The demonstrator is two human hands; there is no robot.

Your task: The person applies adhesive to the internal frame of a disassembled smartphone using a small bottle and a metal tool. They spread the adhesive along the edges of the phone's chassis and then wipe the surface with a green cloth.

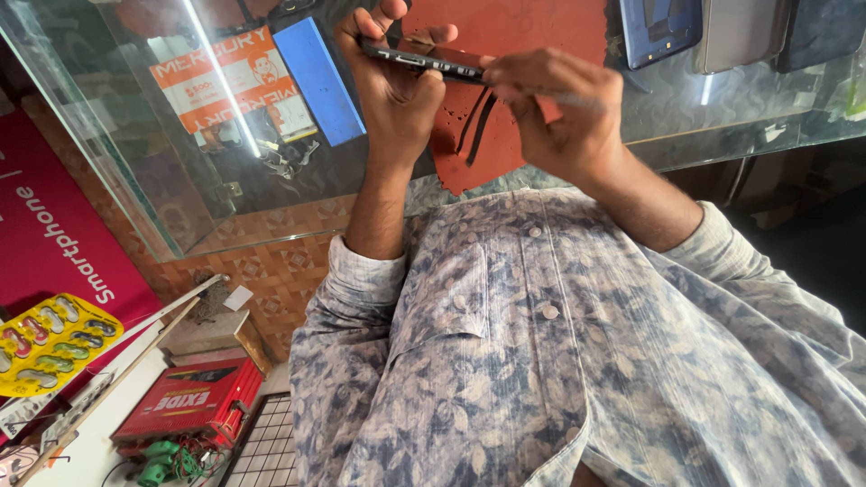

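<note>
My left hand [392, 86] grips a dark smartphone [424, 59] held edge-on above a glass counter, its side buttons facing me. My right hand [564, 104] is closed around a thin pale tool [577, 101] and touches the phone's right end. Under both hands lies a red mat [478, 126] with a cut strip hanging from it. My patterned blue-grey shirt [559, 361] fills the lower frame.
A glass counter [180, 162] holds a blue slab [317, 79], an orange-white printed card [230, 77] and small metal parts. Other phones [663, 29] lie at the top right. Lower left: a yellow blister card [50, 343], a red box [194, 401], a wire grid.
</note>
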